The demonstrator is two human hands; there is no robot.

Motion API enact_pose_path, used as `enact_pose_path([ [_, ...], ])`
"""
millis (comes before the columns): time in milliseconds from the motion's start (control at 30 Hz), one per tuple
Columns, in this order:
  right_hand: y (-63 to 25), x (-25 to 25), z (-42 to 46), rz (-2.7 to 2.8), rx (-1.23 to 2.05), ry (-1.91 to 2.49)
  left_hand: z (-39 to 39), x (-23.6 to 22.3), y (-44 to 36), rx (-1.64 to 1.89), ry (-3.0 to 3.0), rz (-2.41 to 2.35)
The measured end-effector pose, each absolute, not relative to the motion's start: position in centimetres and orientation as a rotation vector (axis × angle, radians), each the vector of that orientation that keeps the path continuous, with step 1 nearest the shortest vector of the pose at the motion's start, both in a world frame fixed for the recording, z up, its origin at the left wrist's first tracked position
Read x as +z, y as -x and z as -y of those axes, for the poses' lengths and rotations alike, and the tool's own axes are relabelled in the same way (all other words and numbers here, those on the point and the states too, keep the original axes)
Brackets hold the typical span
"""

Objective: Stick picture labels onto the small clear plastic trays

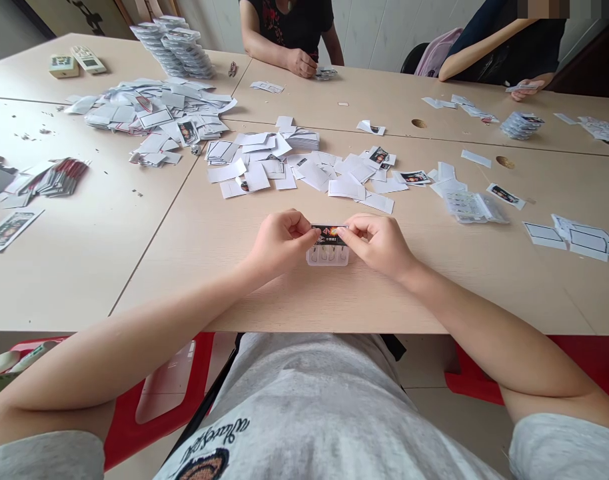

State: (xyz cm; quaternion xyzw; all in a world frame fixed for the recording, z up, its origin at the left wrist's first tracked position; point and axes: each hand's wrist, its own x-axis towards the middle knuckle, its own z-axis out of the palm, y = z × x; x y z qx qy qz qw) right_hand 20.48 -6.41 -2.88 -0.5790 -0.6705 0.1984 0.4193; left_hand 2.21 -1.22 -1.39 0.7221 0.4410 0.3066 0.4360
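Left hand (278, 243) and right hand (378, 245) closed on a dark printed card (327, 235), near table edge.

I pinch the card between the fingertips of both hands, one at each end, holding it at the top of a clear plastic blister tray (327, 256). That tray sits close to the near edge of the table (534, 293). Loose white paper offcuts (304, 170) lie scattered beyond it, toward the table's middle. A co-worker's hand (301, 63) rests by the far edge.
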Motion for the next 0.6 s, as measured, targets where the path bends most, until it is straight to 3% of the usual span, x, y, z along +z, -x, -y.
enact_pose_path([
  [600, -20.31, -2.76, 6.51, 1.674, 0.491, 1.461, 1.34, -1.41, -2.21, 0.787, -1.819, -1.115],
])
